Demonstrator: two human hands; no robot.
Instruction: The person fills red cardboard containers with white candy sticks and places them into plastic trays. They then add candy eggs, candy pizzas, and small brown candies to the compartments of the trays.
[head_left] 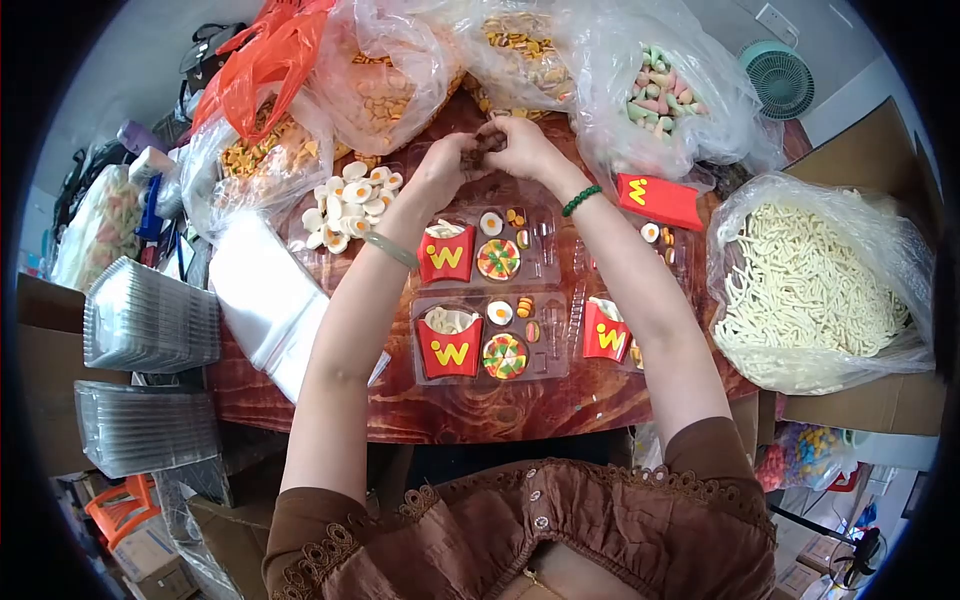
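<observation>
My left hand [450, 162] and my right hand [524, 150] meet above the far part of the table. Their fingers are closed around something small and brown that I cannot make out. Below them lies a clear plastic tray [545, 272] with a red fries box [446, 252], a fried-egg candy [490, 223] and a round pizza candy [498, 259]. A nearer tray [552, 362] holds a similar set with its own red fries box [449, 341]. Under my right forearm, another red fries box [604, 330] and more candy are partly hidden.
Egg-shaped candies [350, 205] are heaped left of my left forearm. Bags of candy [385, 95] line the back. A flattened red box [660, 201] lies right, beside a large bag of pale sticks [810, 285]. Stacked clear trays [150, 315] stand left, near white sheets [262, 290].
</observation>
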